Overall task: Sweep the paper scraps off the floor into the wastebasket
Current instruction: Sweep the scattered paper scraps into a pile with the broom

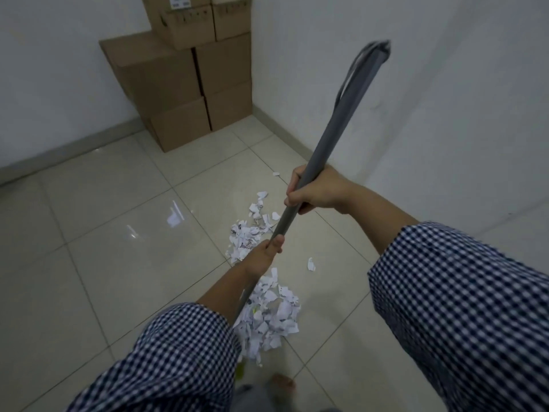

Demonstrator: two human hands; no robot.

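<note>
Stacked cardboard boxes (178, 93) fill the corner at twelve o'clock. The right wall (445, 99) closes off one to three o'clock. The tiled floor (89, 233) lies open from eight to eleven o'clock. The gray broom handle (335, 135) slants across the middle, over paper scraps (276, 316); a bare foot (282, 382) stands at six o'clock.

A storeroom corner: stacked cardboard boxes (184, 81) against bare white walls (356, 69).

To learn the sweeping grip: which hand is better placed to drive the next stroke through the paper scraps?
Probably left. The left hand grips the broom handle lower, nearer the paper scraps; the right hand grips higher, so it likely only steadies.
</note>
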